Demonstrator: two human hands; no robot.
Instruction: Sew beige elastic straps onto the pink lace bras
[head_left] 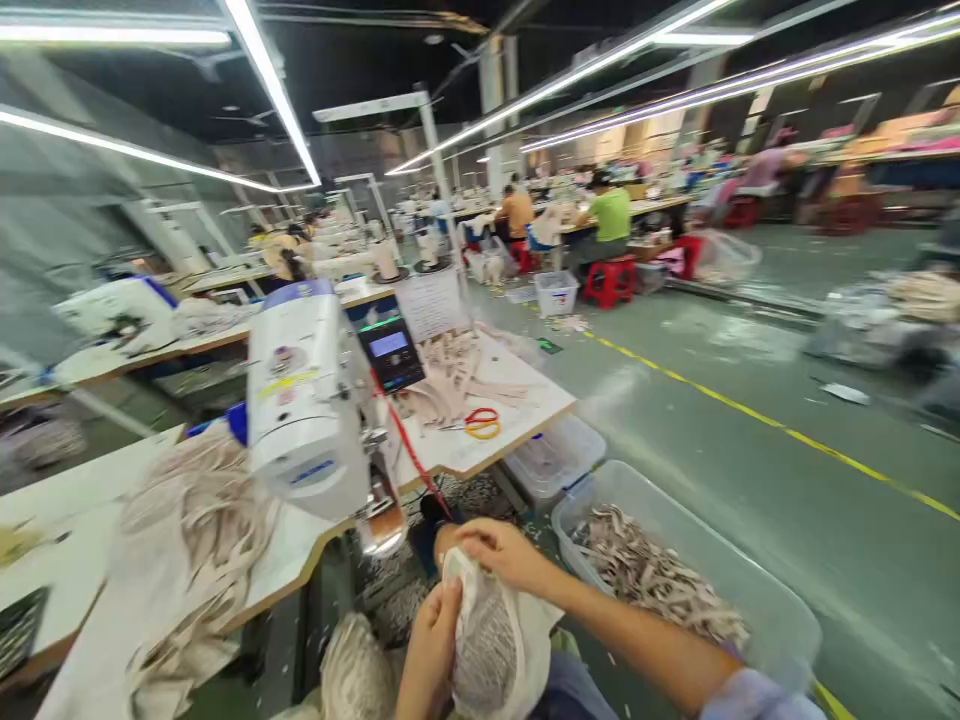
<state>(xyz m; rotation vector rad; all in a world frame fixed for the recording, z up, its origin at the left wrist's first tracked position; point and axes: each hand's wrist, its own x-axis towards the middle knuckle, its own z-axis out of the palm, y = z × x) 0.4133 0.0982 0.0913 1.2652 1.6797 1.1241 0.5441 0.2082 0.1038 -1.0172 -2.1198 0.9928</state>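
Low in front of me, above my lap, I hold a pale bra cup (491,650) with a lace-like face and a smooth white edge. My left hand (433,635) pinches its left edge, thumb on top. At the upper edge my right hand (504,552) is closed on the same cup, fingers bent over the rim. Another beige lace cup (358,670) lies to the left of my left hand, partly cut off by the frame. A white sewing machine (300,410) stands just ahead on the left, tilted in the view.
Beige fabric pieces (202,510) hang over the table edge at left. Red and yellow scissors (481,424) lie on the white tabletop (525,400) beside a control screen (390,345). A clear bin (780,610) of fabric strips sits at right. Several people work farther back.
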